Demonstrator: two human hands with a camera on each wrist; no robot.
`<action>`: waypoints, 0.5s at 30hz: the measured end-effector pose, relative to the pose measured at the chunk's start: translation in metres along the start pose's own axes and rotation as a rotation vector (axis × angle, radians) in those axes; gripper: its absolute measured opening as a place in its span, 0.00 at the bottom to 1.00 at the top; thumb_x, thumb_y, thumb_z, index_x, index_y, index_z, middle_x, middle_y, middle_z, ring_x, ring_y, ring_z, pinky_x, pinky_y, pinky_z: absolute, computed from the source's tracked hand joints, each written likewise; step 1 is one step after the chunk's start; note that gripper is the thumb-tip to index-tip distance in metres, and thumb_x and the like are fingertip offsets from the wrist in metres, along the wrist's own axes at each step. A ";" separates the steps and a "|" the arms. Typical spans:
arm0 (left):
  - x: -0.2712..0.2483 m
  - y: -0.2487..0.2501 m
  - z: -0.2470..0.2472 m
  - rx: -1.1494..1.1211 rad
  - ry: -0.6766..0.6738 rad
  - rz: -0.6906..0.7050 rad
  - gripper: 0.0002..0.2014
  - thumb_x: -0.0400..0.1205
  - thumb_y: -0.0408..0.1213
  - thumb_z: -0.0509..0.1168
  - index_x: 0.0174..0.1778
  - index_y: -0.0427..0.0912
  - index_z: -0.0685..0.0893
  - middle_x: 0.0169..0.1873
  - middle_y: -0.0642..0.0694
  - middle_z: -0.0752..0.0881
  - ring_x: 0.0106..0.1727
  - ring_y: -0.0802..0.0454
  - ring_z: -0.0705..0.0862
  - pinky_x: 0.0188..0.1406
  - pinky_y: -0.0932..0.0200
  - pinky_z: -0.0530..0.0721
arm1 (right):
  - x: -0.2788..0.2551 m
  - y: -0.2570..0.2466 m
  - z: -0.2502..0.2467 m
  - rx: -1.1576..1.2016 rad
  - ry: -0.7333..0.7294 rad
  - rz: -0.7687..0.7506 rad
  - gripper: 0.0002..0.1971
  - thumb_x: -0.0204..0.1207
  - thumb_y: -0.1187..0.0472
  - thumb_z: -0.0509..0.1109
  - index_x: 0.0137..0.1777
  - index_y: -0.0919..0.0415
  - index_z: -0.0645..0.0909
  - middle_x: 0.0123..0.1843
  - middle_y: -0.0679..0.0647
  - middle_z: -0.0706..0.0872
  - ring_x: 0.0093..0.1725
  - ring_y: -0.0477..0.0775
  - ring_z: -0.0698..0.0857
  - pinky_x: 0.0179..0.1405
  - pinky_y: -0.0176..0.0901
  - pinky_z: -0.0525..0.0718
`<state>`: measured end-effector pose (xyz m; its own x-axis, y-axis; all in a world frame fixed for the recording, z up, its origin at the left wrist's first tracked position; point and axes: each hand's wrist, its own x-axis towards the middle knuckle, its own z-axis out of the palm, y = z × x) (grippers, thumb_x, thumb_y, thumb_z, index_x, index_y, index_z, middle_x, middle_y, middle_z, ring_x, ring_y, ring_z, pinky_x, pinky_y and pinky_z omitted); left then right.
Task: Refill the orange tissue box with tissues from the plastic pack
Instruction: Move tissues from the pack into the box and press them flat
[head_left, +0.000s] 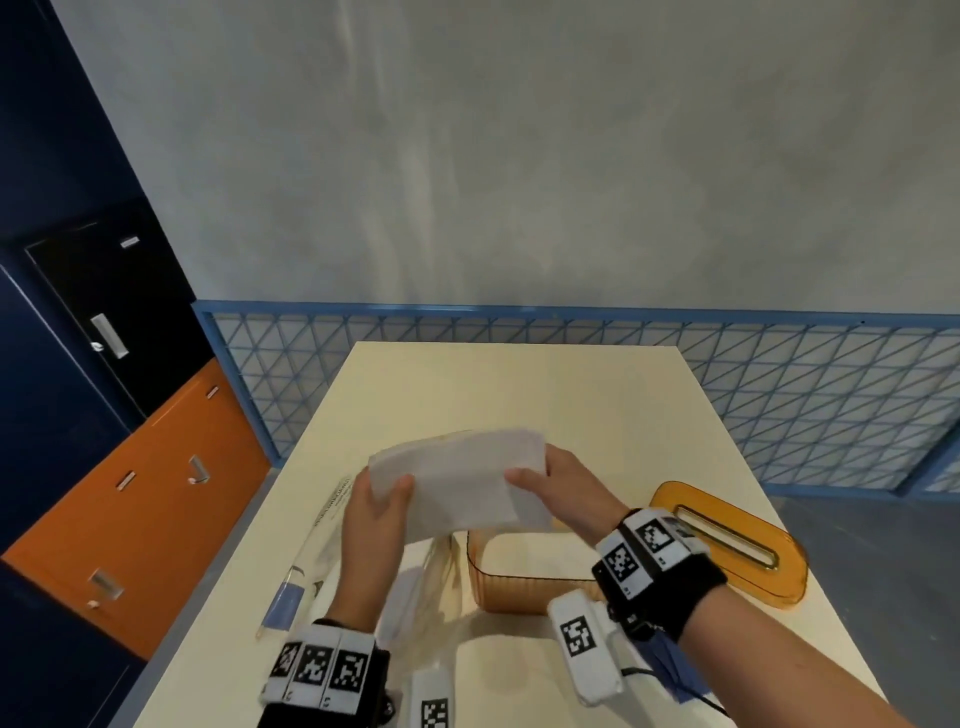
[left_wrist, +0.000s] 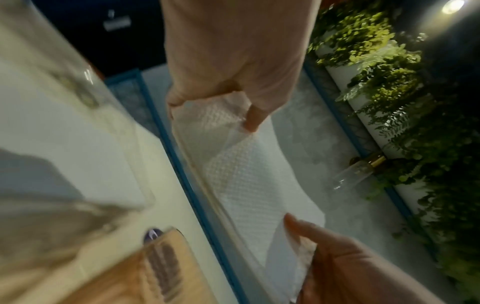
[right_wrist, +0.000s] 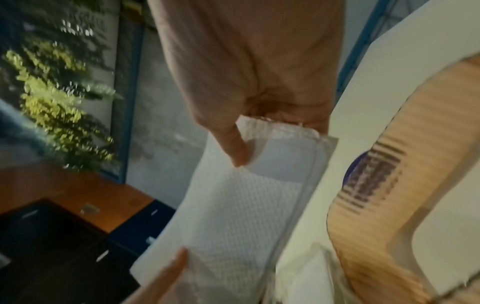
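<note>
Both hands hold a stack of white tissues (head_left: 460, 480) in the air above the table. My left hand (head_left: 387, 493) grips its left end, thumb on top. My right hand (head_left: 535, 470) grips its right end. Just below them stands the orange tissue box (head_left: 519, 590), translucent, open at the top and with no tissues in it. Its lid (head_left: 769, 582), with a long slot, lies to the right. The clear plastic pack (head_left: 317, 540) lies crumpled on the table to the left. The right wrist view shows the embossed tissues (right_wrist: 233, 216) beside the orange box (right_wrist: 389, 185).
The cream table (head_left: 519, 384) stretches away beyond the hands. A blue mesh fence (head_left: 779, 395) runs behind it. Orange and dark blue cabinets (head_left: 156, 499) stand at the left. The left wrist view shows plants (left_wrist: 389, 82) along a wall.
</note>
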<state>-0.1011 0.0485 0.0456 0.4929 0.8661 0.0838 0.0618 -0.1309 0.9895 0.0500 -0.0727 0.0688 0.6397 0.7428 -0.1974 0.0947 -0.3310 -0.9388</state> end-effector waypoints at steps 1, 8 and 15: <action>-0.002 -0.004 -0.011 0.025 0.048 0.015 0.14 0.83 0.33 0.62 0.66 0.41 0.76 0.55 0.45 0.82 0.56 0.48 0.80 0.56 0.52 0.78 | 0.001 -0.002 0.013 0.028 -0.016 -0.033 0.16 0.81 0.62 0.65 0.68 0.61 0.76 0.60 0.52 0.84 0.58 0.52 0.82 0.54 0.39 0.83; -0.010 -0.056 -0.049 0.072 0.149 -0.130 0.14 0.82 0.25 0.59 0.62 0.39 0.69 0.53 0.39 0.79 0.56 0.39 0.78 0.52 0.52 0.76 | 0.015 0.028 0.088 -0.079 -0.093 -0.002 0.14 0.74 0.71 0.66 0.58 0.60 0.75 0.53 0.57 0.83 0.53 0.55 0.82 0.55 0.48 0.82; -0.011 -0.065 -0.047 0.189 0.137 -0.172 0.17 0.83 0.25 0.56 0.68 0.34 0.66 0.57 0.41 0.76 0.58 0.44 0.75 0.60 0.49 0.77 | 0.022 0.035 0.092 -0.202 -0.008 0.010 0.15 0.77 0.69 0.61 0.64 0.66 0.75 0.58 0.59 0.82 0.55 0.56 0.79 0.53 0.45 0.77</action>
<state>-0.1511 0.0705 -0.0145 0.3398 0.9388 -0.0557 0.3014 -0.0526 0.9521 -0.0030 -0.0144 0.0055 0.6353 0.7433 -0.2094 0.2398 -0.4477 -0.8614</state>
